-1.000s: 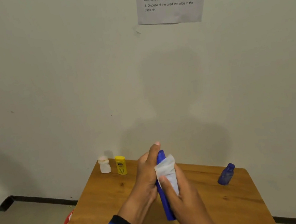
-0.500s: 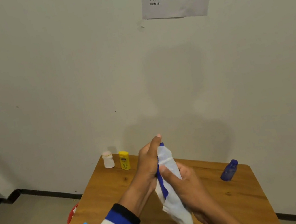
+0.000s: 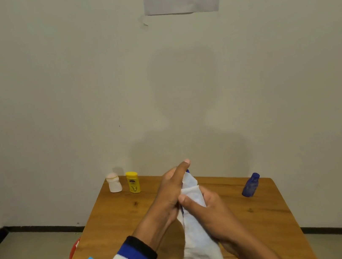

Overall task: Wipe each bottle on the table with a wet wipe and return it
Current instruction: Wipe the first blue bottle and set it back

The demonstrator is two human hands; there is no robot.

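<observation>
Dim, soft (slightly blurred); wall shadows

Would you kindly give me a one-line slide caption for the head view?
Both hands wrap a wet wipe around a blue bottle above the wooden table.

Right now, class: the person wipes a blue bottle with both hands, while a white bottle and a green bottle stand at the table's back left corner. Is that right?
Not quite. In the head view, the bottle beside the white bottle is yellow, not green. The rest holds: left hand and right hand work the wet wipe around the blue bottle.
</observation>
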